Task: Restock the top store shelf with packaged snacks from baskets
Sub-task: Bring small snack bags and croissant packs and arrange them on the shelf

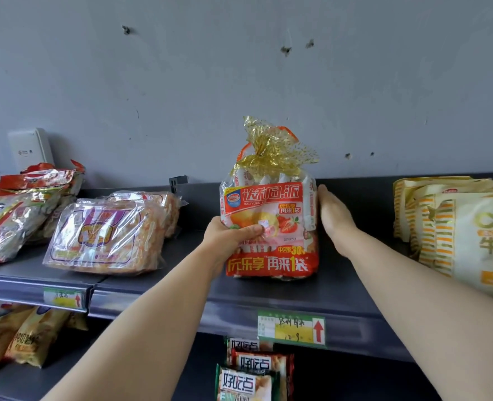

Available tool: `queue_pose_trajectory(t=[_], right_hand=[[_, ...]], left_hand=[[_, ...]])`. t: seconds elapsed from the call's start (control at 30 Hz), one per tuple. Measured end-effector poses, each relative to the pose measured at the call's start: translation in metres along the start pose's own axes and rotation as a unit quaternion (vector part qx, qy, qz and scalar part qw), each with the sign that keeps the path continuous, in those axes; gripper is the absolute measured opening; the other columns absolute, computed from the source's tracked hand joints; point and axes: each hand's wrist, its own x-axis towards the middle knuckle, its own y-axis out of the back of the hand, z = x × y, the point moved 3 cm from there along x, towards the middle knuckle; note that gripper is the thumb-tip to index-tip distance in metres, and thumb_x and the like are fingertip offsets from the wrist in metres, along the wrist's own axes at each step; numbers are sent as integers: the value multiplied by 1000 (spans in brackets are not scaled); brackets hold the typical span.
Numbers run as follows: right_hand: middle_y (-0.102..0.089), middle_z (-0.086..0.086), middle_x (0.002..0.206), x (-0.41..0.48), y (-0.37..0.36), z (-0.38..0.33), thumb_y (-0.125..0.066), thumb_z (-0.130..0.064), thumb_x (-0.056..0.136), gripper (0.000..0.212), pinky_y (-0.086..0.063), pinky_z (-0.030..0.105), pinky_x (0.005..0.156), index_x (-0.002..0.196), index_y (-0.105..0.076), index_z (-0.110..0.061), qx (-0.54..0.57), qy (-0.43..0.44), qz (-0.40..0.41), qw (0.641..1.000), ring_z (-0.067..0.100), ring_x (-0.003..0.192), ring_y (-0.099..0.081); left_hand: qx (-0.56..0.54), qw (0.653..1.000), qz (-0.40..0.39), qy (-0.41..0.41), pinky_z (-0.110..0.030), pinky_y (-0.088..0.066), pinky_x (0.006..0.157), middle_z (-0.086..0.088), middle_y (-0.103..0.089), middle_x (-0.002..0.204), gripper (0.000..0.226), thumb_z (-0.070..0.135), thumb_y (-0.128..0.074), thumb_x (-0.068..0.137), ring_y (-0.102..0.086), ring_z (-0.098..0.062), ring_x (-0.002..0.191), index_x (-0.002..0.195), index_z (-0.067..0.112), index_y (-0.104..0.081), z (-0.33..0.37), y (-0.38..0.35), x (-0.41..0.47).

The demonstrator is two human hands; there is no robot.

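Head view: your left hand grips glossy red snack bag, gold-tied; right hand flat against it; crinkly clear packs left, cream bags right.

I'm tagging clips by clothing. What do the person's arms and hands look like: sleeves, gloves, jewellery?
The left forearm and right forearm are bare to the frame edge, with no sleeve in view. The left hand and right hand wear no gloves; no watch, bracelet or ring shows.
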Motion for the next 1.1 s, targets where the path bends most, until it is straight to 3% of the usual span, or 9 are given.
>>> queue_pose_trajectory(t=[0.13,0.3,0.4,0.53,0.7,0.8,0.93,1.03,1.1], right_hand=[[-45,-3,149,-26,13,-4,-27,-62,98,63,-33,41,110,151,-33,-28,-102,89,9,991,20,136,-42],[-44,0,148,-56,-7,3,-51,-54,93,85,-50,42,96,155,3,-31,-258,132,-48,956,22,125,-55],[-37,2,153,-64,-20,13,-46,-48,98,89,-54,45,92,152,21,-29,-259,96,-17,961,22,120,-58],[-33,3,156,-72,-23,18,-43,-45,100,86,-56,42,86,151,25,-29,-253,98,-1,962,23,116,-60],[-48,5,142,-81,-19,22,-39,-49,100,79,-59,41,80,153,16,-29,-299,112,37,947,21,108,-63],[-51,5,137,-84,-17,23,-35,-51,100,76,-59,43,79,154,12,-28,-301,116,48,945,21,104,-64],[-53,6,136,-87,-16,24,-35,-53,99,76,-60,40,74,155,9,-26,-304,116,69,943,20,100,-65],[-49,6,142,-94,-15,19,-38,-50,100,73,-60,34,68,155,6,-32,-357,189,127,906,17,96,-66],[-49,6,140,-97,-17,18,-38,-46,101,68,-60,34,69,154,4,-38,-388,230,123,884,15,95,-65]], left_hand=[[16,999,28,15,-50,-61,76,-9,-77,95,61,23,-93,62,-76,-26,81,114,9,-64,0,-2,-1],[51,996,78,9,-47,-62,73,-4,-76,98,90,50,-92,34,-76,-22,80,111,16,-63,0,-5,-6],[67,994,83,9,-46,-61,77,-3,-74,100,77,44,-92,50,-74,-22,84,114,17,-59,2,-6,-14],[88,994,70,11,-41,-59,85,-2,-69,107,58,25,-87,74,-70,-20,93,118,18,-51,-2,1,-18],[160,984,75,-15,-40,-55,89,0,-66,111,44,46,-62,93,-66,-17,96,125,20,-47,-7,4,-29],[186,977,95,-41,-40,-55,86,4,-65,107,43,54,-49,96,-66,-15,92,128,24,-44,-10,2,-38],[236,962,107,-87,-43,-54,89,9,-64,116,44,59,-49,93,-65,-15,99,127,32,-39,-14,-1,-49],[253,955,113,-109,-36,-50,90,12,-55,137,66,56,-51,94,-59,-15,114,148,31,-24,-14,1,-52],[263,953,106,-110,-31,-50,77,9,-59,131,61,52,-48,97,-61,-14,103,150,34,-22,-13,4,-52]])
